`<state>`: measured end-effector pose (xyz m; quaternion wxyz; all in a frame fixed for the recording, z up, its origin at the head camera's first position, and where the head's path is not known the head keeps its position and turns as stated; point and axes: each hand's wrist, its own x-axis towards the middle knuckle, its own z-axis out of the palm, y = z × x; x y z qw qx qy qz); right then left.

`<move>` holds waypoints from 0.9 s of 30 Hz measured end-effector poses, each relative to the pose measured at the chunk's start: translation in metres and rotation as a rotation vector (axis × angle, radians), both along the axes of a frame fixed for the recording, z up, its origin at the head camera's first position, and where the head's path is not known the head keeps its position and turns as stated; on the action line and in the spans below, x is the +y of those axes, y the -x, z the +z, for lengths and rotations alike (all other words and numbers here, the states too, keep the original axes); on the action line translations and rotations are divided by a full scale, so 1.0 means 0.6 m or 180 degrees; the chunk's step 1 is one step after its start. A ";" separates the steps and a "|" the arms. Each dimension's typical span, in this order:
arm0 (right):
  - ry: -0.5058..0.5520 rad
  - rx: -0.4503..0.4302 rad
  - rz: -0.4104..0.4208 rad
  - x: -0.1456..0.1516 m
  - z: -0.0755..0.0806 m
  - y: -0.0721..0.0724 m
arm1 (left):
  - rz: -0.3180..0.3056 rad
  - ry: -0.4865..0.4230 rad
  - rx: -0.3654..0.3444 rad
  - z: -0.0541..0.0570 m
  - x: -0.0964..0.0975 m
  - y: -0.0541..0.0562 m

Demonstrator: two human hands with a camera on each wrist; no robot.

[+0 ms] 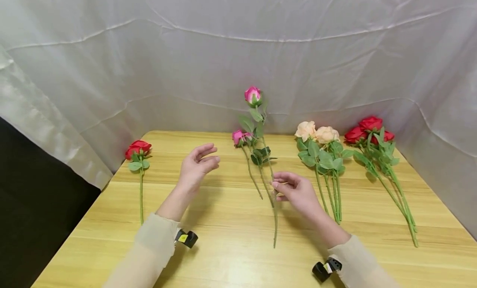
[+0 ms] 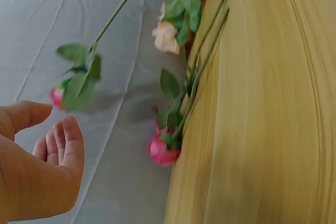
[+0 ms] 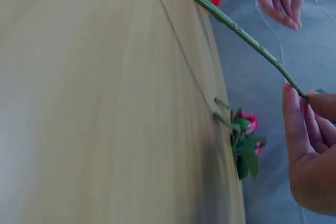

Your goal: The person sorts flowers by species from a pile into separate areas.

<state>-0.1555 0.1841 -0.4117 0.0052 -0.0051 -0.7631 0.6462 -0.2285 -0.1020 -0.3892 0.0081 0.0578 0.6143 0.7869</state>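
My right hand (image 1: 298, 192) pinches the green stem of a pink rose (image 1: 253, 95) between thumb and fingers, holding it raised above the table with its bloom toward the curtain. In the right wrist view the cut end of that stem (image 3: 231, 23) points away from the hand. My left hand (image 1: 197, 163) hovers to the left with fingers loosely bent and nothing in it. Beneath the held flower lie other pink roses (image 2: 164, 150), their blooms near the table's back edge.
A single red rose (image 1: 138, 148) lies at the table's left. To the right are several peach roses (image 1: 327, 134), then a bunch of red roses (image 1: 370, 123) near the right edge. A grey curtain (image 1: 208, 72) hangs behind the wooden table (image 1: 231, 255).
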 end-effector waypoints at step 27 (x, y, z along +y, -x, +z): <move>-0.0308 -0.0699 -0.0006 0.037 -0.024 0.018 | 0.0169 0.0015 -0.0343 -0.031 -0.241 0.004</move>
